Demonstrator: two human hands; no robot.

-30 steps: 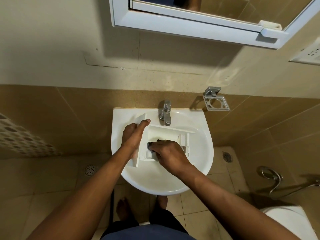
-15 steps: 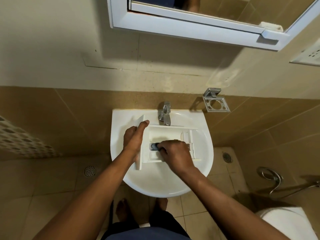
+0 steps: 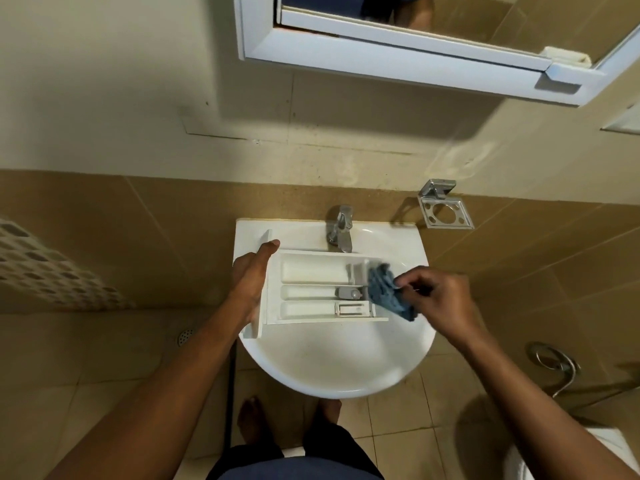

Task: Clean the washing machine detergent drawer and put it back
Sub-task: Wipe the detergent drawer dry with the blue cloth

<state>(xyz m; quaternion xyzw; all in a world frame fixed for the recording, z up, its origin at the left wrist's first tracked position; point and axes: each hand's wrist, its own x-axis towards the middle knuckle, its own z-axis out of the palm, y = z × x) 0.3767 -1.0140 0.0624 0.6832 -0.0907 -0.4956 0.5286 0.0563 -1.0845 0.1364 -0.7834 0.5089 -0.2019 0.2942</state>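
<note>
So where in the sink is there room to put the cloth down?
The bare bowl between the drawer and the sink front rim is free, and the ledge right of the tap. The middle is crowded: drawer, cloth, left hand, right hand.

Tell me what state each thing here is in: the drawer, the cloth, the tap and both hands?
Detergent drawer: out of the machine, lying across the sink, compartments facing up.
Blue cloth: bunched, at the drawer's right end.
Left hand: holds the drawer's front panel.
Right hand: pinches the cloth.
Tap: no water seen running.
Wall holder: holds nothing.
</note>
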